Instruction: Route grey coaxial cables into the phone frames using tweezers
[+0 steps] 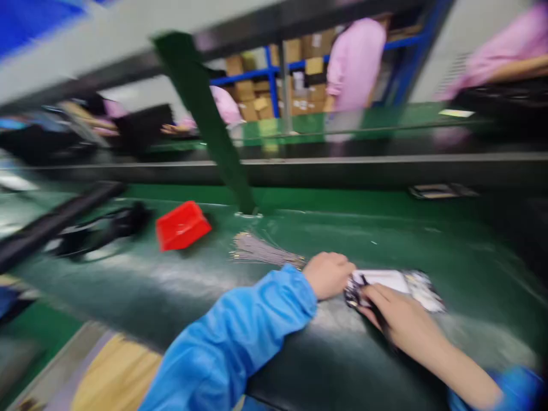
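Observation:
An opened phone (387, 279), with a white middle and dark, uneven ends, lies flat on the green bench mat. My left hand (329, 275) is closed at its left end, fingers curled against the edge; the fingertips are partly hidden. Black tweezers (381, 319) are pinched in my right hand (400, 317), their tip at the phone's left end near my left fingers. Just left of my left hand lies a bundle of thin grey cables (261, 250) with small gold-coloured ends. Motion blur hides the finer parts of the phone.
A red tray (182, 226) sits left of the cables. Behind them a green post (209, 120) rises from the bench. Black cabling (107, 225) lies at the left; a flat dark-edged item (443, 191) lies at the back right. People in pink occupy the opposite bench.

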